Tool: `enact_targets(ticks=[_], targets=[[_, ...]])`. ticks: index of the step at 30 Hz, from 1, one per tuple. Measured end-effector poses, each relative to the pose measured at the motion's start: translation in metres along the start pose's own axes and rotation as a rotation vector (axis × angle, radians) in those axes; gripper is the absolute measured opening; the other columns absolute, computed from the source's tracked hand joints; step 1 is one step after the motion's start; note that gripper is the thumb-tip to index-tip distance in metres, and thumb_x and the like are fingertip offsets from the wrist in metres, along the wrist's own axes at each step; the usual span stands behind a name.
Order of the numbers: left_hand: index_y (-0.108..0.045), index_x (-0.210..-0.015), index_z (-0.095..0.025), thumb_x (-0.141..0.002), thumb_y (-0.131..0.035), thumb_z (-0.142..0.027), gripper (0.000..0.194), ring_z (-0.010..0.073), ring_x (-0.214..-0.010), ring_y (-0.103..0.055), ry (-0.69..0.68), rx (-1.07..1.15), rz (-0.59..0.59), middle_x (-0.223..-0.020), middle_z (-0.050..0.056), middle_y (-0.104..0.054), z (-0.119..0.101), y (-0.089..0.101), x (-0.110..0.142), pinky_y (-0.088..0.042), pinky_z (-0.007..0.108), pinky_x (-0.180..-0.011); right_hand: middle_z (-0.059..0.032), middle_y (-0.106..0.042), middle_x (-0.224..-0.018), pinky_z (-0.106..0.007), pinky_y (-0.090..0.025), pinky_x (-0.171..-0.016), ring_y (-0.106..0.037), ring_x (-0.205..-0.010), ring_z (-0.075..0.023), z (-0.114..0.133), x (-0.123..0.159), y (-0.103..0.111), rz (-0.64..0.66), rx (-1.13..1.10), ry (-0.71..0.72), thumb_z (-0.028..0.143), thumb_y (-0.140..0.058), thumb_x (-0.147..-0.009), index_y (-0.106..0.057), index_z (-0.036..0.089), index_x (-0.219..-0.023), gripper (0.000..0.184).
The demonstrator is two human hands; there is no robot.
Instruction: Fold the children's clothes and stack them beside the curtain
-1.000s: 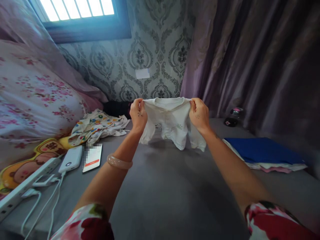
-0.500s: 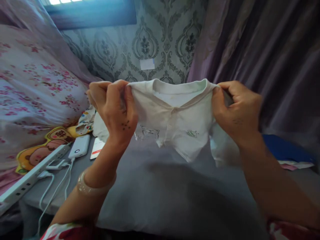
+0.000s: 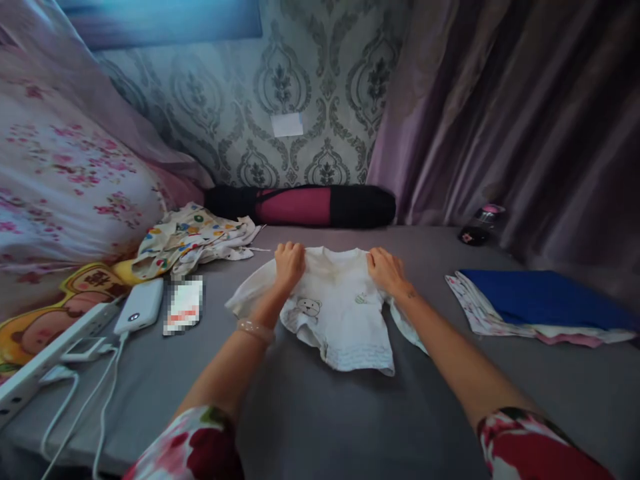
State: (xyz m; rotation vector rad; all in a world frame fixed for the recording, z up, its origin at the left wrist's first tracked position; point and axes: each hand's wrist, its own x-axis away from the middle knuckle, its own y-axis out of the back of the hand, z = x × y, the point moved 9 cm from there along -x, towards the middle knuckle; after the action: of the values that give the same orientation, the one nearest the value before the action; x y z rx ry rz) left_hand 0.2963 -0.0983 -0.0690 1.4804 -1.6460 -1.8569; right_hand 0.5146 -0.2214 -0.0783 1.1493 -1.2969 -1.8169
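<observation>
A small white baby shirt (image 3: 345, 300) lies on the grey surface in front of me, its neckline pointing away and its hem toward me. A bear's face and a small green figure are printed on its front. My left hand (image 3: 289, 270) is closed on the left shoulder, and my right hand (image 3: 387, 270) grips the right shoulder. Both sleeves spread out sideways, partly behind my forearms. The lower edge is rumpled, with its left corner turned in.
Folded clothes with a blue piece (image 3: 545, 300) on top lie at right, near a dark jar (image 3: 477, 225). A black-and-pink roll (image 3: 300, 205) rests by the wall. At left are a patterned garment (image 3: 195, 237), a power bank (image 3: 143, 307) and a power strip (image 3: 55, 353).
Both hands have moved down and away from me, bringing the shirt from the air onto the grey surface. Its front now lies spread, and the roll and jar have come into sight.
</observation>
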Motion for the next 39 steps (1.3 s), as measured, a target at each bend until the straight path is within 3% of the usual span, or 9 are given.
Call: enact_targets(ticks=[3,6,9,15,21,27,32,34,39], targets=[[-0.063,-0.099,-0.018,-0.096,-0.038,-0.027,0.027,0.0277,-0.095,-0.050,0.038,0.017,0.070,-0.100,0.011,-0.063,0.002,-0.036,0.003,-0.033,0.037,-0.078,-0.0088,-0.065,-0.109,-0.029,-0.040,-0.080,-0.062,-0.096,-0.0202,-0.005,-0.001,-0.028,0.044,0.039,0.013,0.030,-0.028,-0.101,-0.060,0.019,-0.104,0.034],[-0.064,-0.103,-0.020,-0.094,-0.045,-0.040,0.029,0.0289,-0.099,-0.048,0.031,0.032,0.086,-0.103,0.011,-0.063,0.005,-0.052,0.003,-0.032,0.037,-0.078,-0.0088,-0.064,-0.111,-0.030,-0.040,-0.081,-0.063,-0.097,-0.0207,-0.007,-0.007,-0.044,0.084,0.061,0.044,0.031,-0.027,-0.101,-0.058,0.019,-0.107,0.034],[-0.066,-0.100,-0.022,-0.090,-0.051,-0.049,0.033,0.0288,-0.100,-0.048,0.010,0.039,0.108,-0.101,0.009,-0.064,0.009,-0.061,-0.001,-0.032,0.037,-0.077,-0.0103,-0.063,-0.113,-0.032,-0.040,-0.083,-0.062,-0.100,-0.0219,-0.009,-0.012,-0.058,0.141,0.068,0.060,0.031,-0.026,-0.101,-0.057,0.019,-0.110,0.035],[-0.067,-0.100,-0.023,-0.092,-0.048,-0.044,0.030,0.0291,-0.102,-0.047,0.038,-0.002,0.154,-0.103,0.011,-0.064,0.016,-0.069,-0.017,-0.032,0.038,-0.080,-0.0133,-0.062,-0.117,-0.036,-0.041,-0.087,-0.061,-0.104,-0.0251,-0.004,-0.029,-0.070,0.197,0.047,0.102,0.032,-0.022,-0.101,-0.056,0.017,-0.115,0.040],[-0.066,-0.103,-0.022,-0.095,-0.040,-0.044,0.035,0.0309,-0.106,-0.046,0.060,-0.075,0.126,-0.108,0.013,-0.063,0.017,-0.076,-0.036,-0.032,0.041,-0.083,-0.0133,-0.061,-0.118,-0.036,-0.042,-0.087,-0.061,-0.103,-0.0252,-0.003,-0.055,-0.076,0.183,0.042,0.088,0.031,-0.021,-0.101,-0.055,0.017,-0.115,0.039],[-0.067,-0.104,-0.019,-0.092,-0.042,-0.044,0.037,0.0309,-0.107,-0.054,0.057,-0.029,0.356,-0.108,0.014,-0.067,0.023,-0.107,-0.041,-0.032,0.043,-0.088,-0.0141,-0.059,-0.121,-0.032,-0.040,-0.091,-0.055,-0.113,-0.0238,-0.002,-0.065,-0.091,0.257,-0.039,0.073,0.029,-0.030,-0.099,-0.058,0.017,-0.114,0.035],[-0.067,-0.105,-0.017,-0.088,-0.046,-0.052,0.044,0.0322,-0.109,-0.057,0.066,0.039,0.451,-0.106,0.014,-0.069,0.024,-0.120,-0.051,-0.032,0.044,-0.091,-0.0130,-0.060,-0.122,-0.028,-0.038,-0.093,-0.054,-0.115,-0.0226,0.007,-0.075,-0.099,0.301,-0.117,0.077,0.037,-0.041,-0.097,-0.061,0.016,-0.113,0.033],[-0.066,-0.106,-0.018,-0.088,-0.048,-0.048,0.039,0.0317,-0.109,-0.057,0.055,0.070,0.444,-0.108,0.013,-0.069,0.020,-0.123,-0.054,-0.032,0.043,-0.091,-0.0123,-0.060,-0.123,-0.028,-0.039,-0.092,-0.054,-0.115,-0.0226,0.008,-0.076,-0.100,0.277,-0.146,0.057,0.037,-0.044,-0.096,-0.059,0.017,-0.115,0.032],[-0.064,-0.106,-0.019,-0.093,-0.043,-0.041,0.033,0.0301,-0.113,-0.055,-0.014,0.062,0.275,-0.111,0.014,-0.067,0.009,-0.117,-0.054,-0.032,0.043,-0.093,-0.0129,-0.060,-0.124,-0.031,-0.038,-0.095,-0.053,-0.118,-0.0236,0.009,-0.075,-0.099,0.180,-0.164,0.046,0.037,-0.038,-0.098,-0.057,0.018,-0.118,0.034]])
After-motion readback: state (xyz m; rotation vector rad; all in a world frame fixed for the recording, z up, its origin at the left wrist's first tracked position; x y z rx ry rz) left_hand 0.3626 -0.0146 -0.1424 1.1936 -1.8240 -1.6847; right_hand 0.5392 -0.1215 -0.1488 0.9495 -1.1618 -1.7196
